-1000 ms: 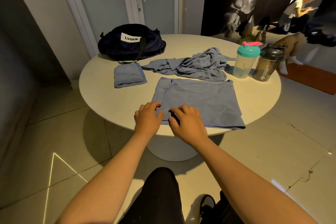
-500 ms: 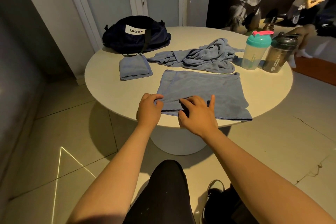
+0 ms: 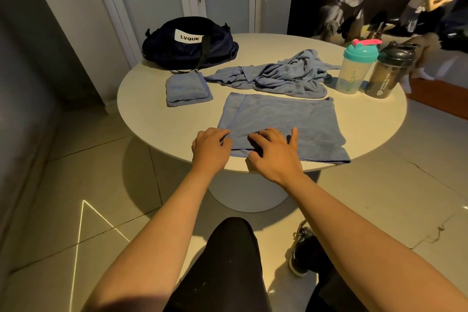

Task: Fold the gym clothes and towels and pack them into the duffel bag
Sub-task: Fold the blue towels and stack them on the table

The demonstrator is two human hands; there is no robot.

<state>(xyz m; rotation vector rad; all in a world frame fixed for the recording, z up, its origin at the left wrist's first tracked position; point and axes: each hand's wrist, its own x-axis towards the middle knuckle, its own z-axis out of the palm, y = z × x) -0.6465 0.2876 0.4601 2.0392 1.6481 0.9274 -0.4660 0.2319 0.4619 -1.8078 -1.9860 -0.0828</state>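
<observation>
Navy fabric duffel bag [image 3: 190, 48] sits at upper left on the round white worktop [image 3: 157, 119], with a small folded blue towel [image 3: 187, 88] just in front of it. Your left hand [image 3: 211, 148] curls round the near-left corner of the flat blue towel [image 3: 281, 119] at centre. Your right hand [image 3: 274, 154] presses it, fingers spread. Above it lies a crumpled blue towel [image 3: 273, 76].

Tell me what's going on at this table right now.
A person is folding a blue towel laid flat on a round table. The left grip pinches its near left corner, and the right grip rests on the cloth just beside it. One folded towel already sits next to the duffel bag at the far side. A crumpled heap of blue cloth waits behind the flat one. Two shaker bottles stand to the right.
</observation>
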